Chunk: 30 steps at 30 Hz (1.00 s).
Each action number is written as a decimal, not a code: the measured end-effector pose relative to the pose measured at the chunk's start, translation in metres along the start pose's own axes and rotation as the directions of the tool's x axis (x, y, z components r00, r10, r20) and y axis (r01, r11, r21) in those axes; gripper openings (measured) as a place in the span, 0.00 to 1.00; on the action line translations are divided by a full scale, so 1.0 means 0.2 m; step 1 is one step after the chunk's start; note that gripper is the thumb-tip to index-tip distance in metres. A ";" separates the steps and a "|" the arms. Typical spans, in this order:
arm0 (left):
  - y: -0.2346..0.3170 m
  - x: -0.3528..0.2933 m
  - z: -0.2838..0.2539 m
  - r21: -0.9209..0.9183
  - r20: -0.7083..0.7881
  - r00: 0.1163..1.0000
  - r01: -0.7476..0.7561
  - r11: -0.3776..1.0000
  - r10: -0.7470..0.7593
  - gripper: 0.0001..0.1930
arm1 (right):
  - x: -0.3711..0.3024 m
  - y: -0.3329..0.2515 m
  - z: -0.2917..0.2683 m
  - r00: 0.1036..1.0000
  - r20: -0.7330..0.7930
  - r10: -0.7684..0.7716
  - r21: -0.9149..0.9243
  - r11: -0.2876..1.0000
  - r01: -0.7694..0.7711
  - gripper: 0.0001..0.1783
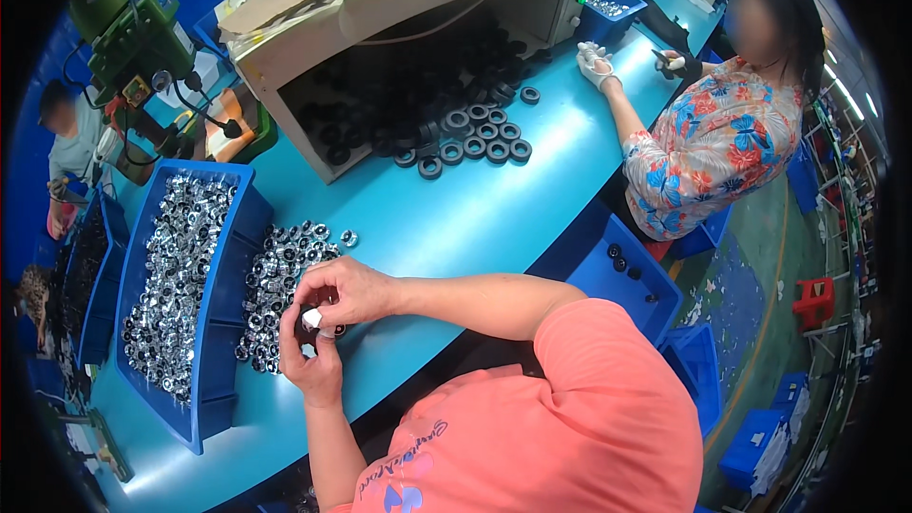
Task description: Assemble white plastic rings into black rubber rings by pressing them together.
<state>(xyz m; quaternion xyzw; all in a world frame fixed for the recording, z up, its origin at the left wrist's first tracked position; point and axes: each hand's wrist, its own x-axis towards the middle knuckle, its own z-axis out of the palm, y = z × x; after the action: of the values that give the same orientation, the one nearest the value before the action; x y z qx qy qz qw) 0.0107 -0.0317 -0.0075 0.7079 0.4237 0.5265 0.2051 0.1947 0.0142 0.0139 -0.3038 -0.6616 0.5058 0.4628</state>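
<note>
My left hand [315, 369] and right hand [353, 291] grasp a small white piece [312, 319] (mostly hidden), metal parts [275, 275] heaped just left.

"Where does the head camera look from?"
"The wearer's head, down and forward past the salmon-pink short-sleeved shirt [551, 427] onto the glossy turquoise tabletop [427, 218]."
"How near?"
"Close: the bare left hand [318, 370] and bare right hand [356, 292] sit left of centre, below mid-height. The wide fisheye also takes in the co-worker in a floral-print shirt [712, 147], farther off at upper right, with straight edges bending toward the rim."
</note>
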 end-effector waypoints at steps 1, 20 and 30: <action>0.00 0.00 0.00 0.006 0.000 1.000 0.000 1.000 0.000 0.25 | 0.00 0.00 0.00 1.000 -0.008 -0.006 0.002 1.000 0.006 0.16; -0.01 0.00 0.00 -0.014 0.017 1.000 0.006 1.000 -0.005 0.26 | 0.01 -0.01 0.00 0.999 -0.038 -0.012 0.008 1.000 0.012 0.17; -0.03 -0.02 -0.01 -0.035 0.028 0.999 0.019 0.999 -0.018 0.27 | 0.00 -0.04 -0.01 1.000 0.010 -0.006 -0.025 1.000 0.006 0.16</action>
<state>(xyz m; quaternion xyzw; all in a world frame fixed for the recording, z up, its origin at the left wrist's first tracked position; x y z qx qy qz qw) 0.0067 -0.0318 -0.0134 0.7073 0.4180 0.5223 0.2283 0.1979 0.0122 0.0221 -0.3053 -0.6710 0.4976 0.4572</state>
